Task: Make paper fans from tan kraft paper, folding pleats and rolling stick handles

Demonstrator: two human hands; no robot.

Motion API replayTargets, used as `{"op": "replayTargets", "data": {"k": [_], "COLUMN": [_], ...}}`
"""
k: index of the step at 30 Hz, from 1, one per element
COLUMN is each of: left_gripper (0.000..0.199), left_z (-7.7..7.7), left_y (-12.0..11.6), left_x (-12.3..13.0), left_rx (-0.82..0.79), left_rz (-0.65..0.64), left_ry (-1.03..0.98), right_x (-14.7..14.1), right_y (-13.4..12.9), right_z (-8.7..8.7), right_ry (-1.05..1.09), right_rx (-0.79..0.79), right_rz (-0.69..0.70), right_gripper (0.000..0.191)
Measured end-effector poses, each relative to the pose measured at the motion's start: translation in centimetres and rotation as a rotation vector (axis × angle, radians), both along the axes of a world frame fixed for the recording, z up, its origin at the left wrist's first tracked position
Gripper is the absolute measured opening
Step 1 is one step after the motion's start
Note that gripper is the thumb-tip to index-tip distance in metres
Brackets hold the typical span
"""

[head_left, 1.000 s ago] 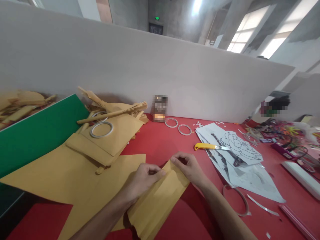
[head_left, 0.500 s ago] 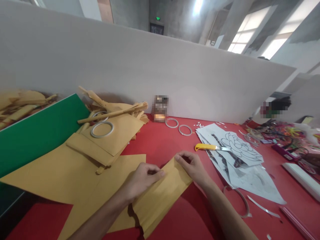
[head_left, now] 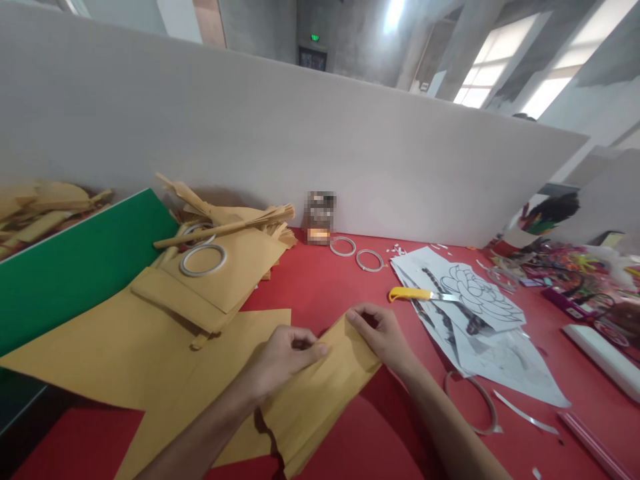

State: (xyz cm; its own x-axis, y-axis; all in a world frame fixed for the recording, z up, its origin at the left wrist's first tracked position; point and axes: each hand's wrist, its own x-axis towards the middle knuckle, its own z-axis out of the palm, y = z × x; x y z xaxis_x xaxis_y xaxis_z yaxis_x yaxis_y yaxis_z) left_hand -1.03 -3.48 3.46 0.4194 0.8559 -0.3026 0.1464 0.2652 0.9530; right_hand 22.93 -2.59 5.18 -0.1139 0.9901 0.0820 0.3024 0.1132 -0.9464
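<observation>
While held over the red tabletop (head_left: 385, 433), long brown paper (head_left: 325, 400) pinched by nearly closed left hand (head_left: 287, 357) and nearly closed right hand (head_left: 381, 333), slanted longways, pointing away and to the right

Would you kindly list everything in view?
Table: one, red, underneath
Partition: one, grey, behind table
Panel: one, green, left
Folded paper: one, tan, lower centre
Loose paper: many, tan, left
Rings: at least five, pale, loose paper and table
Drawings: several, white, right
Knife: one, yellow-handled, partly on drawings
Scraps: several, white, right
Tube: one, pink, right
Bar: one, white, right
Clutter: many, multicoloured, right
Cup: one, white and red, right
Blurred item: one, brownish, by partition
Sign: one, green, background
Windows: two, white, upper right
Lamp: one, white, top
Left hand: one, bare, on folded paper
Right hand: one, bare, on folded paper
</observation>
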Motion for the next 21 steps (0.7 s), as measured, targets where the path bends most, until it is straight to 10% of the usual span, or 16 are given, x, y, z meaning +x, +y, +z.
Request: {"op": "replayTargets", "data": {"k": [21], "left_gripper": [0.037], "left_z": [1.0], "left_y": [-0.2], "left_x": [0.7], "left_rx": [0.003], "left_rz": [0.080], "left_ry": [-0.092], "right_x": [-2.0], "right_y": [-0.6], "right_z": [-0.2], "right_ry": [-0.021], "right_rx": [0.007], "right_rz": [0.051], "right_gripper": [0.038]}}
